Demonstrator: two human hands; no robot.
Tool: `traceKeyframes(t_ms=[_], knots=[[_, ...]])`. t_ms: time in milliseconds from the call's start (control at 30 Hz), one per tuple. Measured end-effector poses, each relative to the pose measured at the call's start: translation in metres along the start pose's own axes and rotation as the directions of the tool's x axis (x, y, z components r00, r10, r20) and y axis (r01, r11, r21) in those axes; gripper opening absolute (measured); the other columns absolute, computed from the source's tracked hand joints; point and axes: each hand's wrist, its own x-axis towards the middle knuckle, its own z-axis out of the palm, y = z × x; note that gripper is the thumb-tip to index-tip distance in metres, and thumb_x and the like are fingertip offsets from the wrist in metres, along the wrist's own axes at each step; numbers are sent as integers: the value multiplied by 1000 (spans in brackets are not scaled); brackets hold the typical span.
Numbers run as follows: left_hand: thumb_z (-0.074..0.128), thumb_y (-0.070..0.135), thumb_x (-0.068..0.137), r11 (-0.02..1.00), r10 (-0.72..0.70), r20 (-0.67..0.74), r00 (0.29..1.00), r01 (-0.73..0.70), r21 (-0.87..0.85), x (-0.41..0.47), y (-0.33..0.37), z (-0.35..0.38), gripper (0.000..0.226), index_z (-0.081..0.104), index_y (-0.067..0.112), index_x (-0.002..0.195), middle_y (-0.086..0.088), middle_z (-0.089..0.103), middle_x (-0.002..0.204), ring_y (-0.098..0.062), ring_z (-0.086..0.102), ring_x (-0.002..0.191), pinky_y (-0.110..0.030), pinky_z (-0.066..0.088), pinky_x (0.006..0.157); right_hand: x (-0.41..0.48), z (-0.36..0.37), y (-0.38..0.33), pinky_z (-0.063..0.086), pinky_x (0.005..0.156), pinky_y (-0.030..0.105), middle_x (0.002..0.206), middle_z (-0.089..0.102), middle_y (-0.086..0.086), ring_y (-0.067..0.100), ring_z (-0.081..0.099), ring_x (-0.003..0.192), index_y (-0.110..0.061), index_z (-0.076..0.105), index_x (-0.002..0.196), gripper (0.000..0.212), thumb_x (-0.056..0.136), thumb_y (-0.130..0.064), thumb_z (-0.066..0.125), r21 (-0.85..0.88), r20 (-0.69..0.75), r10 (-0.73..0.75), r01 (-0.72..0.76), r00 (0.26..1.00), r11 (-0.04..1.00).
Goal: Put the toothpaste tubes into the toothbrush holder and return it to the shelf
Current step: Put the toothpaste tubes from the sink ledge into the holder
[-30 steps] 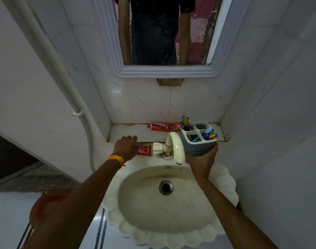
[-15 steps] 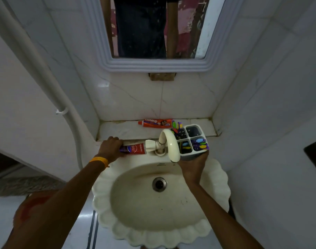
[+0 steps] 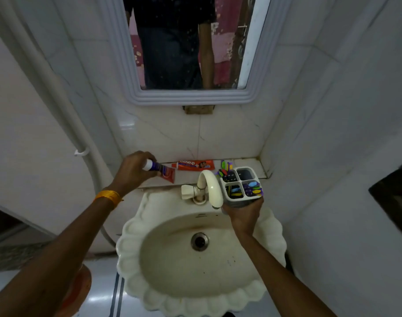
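Note:
My left hand (image 3: 132,171) grips a small purple and red toothpaste tube (image 3: 161,171) by its white cap end, lifted above the shelf's left part. A second, red toothpaste tube (image 3: 194,165) lies flat on the marble shelf (image 3: 248,164) against the back wall. My right hand (image 3: 244,212) holds the grey toothbrush holder (image 3: 241,186) from below, over the sink's right rear rim beside the tap. Its four compartments show several coloured toothbrushes; the back right compartment looks empty.
A cream tap (image 3: 209,187) curves over the scalloped sink (image 3: 195,291) between my hands. A framed mirror (image 3: 190,97) hangs above the shelf. A white pipe (image 3: 58,106) runs down the left wall. An orange bucket (image 3: 78,287) stands on the floor at lower left.
My left hand has lifted the small tube off the sink's rear ledge and raised it over the shelf. My right hand keeps the holder beside the tap.

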Motion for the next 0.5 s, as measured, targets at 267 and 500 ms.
traceKeyframes(t_ms=[267, 500], knots=[[86, 15, 72, 978, 193, -113, 975, -200, -61, 51, 74, -28, 40, 68, 12, 108, -10, 70, 107, -15, 61, 93, -29, 51, 83, 7, -6, 6, 53, 104, 20, 144, 59, 6, 13, 61, 130, -10, 36, 148, 117, 53, -8, 103, 3, 42, 13, -14, 999, 1000], [82, 9, 76, 888, 446, 34, 894, -437, -146, 91, 164, -9, 33, 70, 12, 106, -5, 71, 111, -13, 62, 100, -20, 50, 86, 13, -11, 12, 50, 94, 6, 137, 59, 3, -18, 59, 117, -14, 37, 144, 112, 52, 3, 100, 96, 57, 41, -47, 998, 994]])
